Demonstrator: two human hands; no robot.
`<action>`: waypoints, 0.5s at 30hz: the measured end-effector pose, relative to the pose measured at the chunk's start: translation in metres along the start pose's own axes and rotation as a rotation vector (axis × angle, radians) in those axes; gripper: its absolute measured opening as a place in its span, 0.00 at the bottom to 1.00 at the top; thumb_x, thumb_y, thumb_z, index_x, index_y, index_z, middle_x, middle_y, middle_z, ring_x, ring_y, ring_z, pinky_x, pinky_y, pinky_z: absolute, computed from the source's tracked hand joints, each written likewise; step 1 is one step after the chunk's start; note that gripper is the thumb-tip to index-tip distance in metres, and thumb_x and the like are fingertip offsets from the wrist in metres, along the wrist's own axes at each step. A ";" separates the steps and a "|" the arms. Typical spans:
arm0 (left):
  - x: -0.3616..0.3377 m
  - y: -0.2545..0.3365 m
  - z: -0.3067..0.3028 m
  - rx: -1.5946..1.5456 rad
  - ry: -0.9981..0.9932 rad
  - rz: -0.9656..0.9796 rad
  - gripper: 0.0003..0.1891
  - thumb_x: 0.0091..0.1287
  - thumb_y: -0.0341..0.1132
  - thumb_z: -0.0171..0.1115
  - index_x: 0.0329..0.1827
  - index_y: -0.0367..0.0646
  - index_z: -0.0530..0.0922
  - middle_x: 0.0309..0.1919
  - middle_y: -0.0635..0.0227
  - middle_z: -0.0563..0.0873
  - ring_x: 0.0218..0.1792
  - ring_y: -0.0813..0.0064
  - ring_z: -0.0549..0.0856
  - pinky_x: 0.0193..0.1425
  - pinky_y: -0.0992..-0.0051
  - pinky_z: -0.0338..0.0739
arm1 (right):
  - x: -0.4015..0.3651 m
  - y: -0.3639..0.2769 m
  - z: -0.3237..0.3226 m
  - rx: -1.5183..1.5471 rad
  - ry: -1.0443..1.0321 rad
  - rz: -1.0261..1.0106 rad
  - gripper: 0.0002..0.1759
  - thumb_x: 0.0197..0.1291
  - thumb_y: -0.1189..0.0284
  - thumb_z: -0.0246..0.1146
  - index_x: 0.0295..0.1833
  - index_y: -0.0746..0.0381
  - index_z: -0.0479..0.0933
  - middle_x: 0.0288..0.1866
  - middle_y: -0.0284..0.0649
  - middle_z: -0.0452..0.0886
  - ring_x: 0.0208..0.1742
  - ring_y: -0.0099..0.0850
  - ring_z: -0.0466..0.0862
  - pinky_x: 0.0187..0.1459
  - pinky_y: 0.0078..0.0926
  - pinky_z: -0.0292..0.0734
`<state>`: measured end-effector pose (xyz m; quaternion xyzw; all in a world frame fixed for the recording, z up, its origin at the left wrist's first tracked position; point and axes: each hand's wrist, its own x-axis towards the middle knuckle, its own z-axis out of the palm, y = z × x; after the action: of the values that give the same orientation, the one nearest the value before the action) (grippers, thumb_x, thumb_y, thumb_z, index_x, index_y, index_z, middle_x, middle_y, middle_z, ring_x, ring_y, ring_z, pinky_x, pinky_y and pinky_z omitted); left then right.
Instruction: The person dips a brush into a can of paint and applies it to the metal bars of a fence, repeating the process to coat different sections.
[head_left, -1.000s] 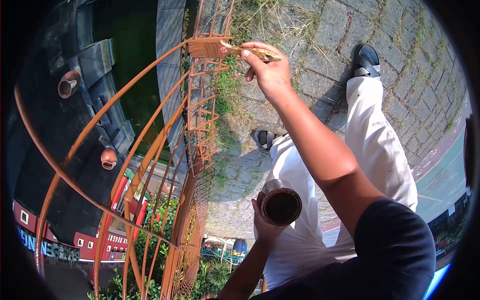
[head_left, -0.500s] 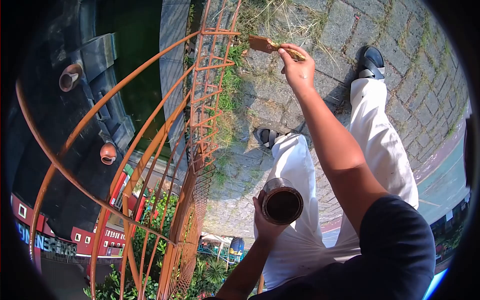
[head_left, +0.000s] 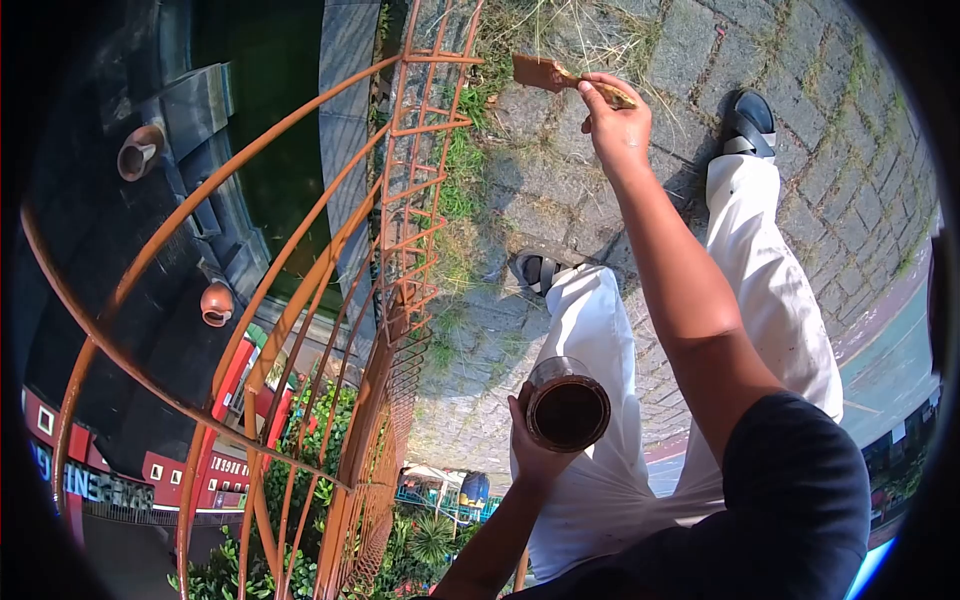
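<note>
Right hand (head_left: 620,125), upper middle of frame: closed on the handle of a paintbrush (head_left: 545,73), bristles dark with paint, pointing left, clear of the orange railing (head_left: 400,200) left of it. Left hand (head_left: 535,455), lower centre: wrapped around a paint can (head_left: 567,405), held upright against my white trousers (head_left: 600,330), dark paint showing inside. Grey paving stones (head_left: 800,100) underfoot, grass in the joints.
</note>
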<state>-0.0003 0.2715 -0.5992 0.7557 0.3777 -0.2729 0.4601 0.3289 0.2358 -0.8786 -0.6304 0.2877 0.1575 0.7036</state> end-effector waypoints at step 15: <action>0.006 0.004 0.003 -0.011 -0.029 -0.018 0.71 0.43 0.43 0.88 0.78 0.35 0.37 0.64 0.54 0.76 0.71 0.63 0.73 0.81 0.58 0.54 | 0.071 -0.012 0.030 0.236 -0.001 0.431 0.10 0.65 0.72 0.68 0.48 0.64 0.82 0.42 0.41 0.88 0.28 0.23 0.78 0.29 0.22 0.76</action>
<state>0.0064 0.2694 -0.6028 0.7459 0.3792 -0.2858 0.4671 0.3974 0.2529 -0.9106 -0.4679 0.4316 0.2695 0.7226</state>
